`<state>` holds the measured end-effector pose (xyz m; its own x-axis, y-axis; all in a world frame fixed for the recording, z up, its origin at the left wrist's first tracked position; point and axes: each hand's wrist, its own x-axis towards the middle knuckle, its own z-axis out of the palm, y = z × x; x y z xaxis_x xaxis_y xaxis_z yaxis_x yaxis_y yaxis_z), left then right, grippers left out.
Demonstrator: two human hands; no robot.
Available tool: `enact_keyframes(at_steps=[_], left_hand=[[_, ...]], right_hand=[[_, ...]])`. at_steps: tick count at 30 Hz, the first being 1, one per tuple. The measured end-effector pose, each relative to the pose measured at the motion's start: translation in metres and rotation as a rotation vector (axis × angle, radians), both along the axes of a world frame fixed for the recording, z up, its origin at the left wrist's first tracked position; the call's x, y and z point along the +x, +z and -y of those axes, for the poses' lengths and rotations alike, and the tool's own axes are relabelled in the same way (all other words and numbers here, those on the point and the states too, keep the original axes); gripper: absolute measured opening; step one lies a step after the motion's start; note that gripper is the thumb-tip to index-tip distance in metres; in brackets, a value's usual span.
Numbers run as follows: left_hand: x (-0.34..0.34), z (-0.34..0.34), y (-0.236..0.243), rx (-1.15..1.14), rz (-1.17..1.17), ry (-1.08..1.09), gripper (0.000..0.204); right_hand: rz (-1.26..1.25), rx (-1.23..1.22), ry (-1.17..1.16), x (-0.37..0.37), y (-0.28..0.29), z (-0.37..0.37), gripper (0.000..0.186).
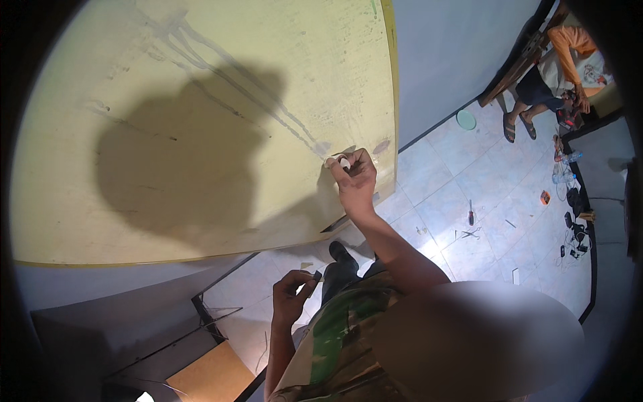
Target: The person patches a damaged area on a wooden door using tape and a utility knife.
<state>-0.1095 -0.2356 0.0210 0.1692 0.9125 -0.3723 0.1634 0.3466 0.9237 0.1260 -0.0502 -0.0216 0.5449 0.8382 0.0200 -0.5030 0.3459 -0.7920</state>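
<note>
My right hand [358, 179] is raised against a large yellow panel [321, 60], near its right edge. Its fingers are pinched round a small white, ring-like piece [344, 162] that sits against or very close to the panel; its exact kind is unclear. Lower down, apart from the panel, my left hand [289, 298] is closed. Between its thumb and fingertips is a small dark, flat block [317, 275]. Grey smears and drip marks run across the panel toward my right hand. A large shadow covers its middle.
A screwdriver [471, 213] and scissors [470, 233] lie on the tiled floor [429, 167]. Cables and adapters [577, 234] and plastic bottles [564, 175] line the right wall. At the upper right another person [559, 74] sits, holding a red-and-black object. A brown board [221, 375] lies lower left.
</note>
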Motion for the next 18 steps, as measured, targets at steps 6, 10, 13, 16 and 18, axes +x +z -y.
enact_keyframes(at_steps=[6, 10, 13, 16, 18], left_hand=[[-0.004, 0.004, -0.003, -0.001, -0.028, 0.001, 0.010], [-0.004, 0.000, -0.010, 0.001, -0.004, -0.020, 0.010], [0.008, -0.007, -0.002, 0.016, -0.022, -0.023, 0.009], [0.013, -0.015, 0.001, 0.033, -0.035, -0.063, 0.009], [0.014, -0.020, -0.004, 0.037, -0.026, -0.109, 0.009]], right_hand=[[0.242, -0.045, 0.107, 0.035, -0.009, -0.003, 0.030], [0.281, -0.112, 0.173, 0.050, -0.028, 0.002, 0.031], [0.228, -0.132, 0.144, 0.059, -0.036, 0.015, 0.031], [0.256, -0.236, 0.137, 0.076, -0.032, 0.037, 0.025], [0.360, -0.327, 0.155, 0.096, -0.038, 0.053, 0.019]])
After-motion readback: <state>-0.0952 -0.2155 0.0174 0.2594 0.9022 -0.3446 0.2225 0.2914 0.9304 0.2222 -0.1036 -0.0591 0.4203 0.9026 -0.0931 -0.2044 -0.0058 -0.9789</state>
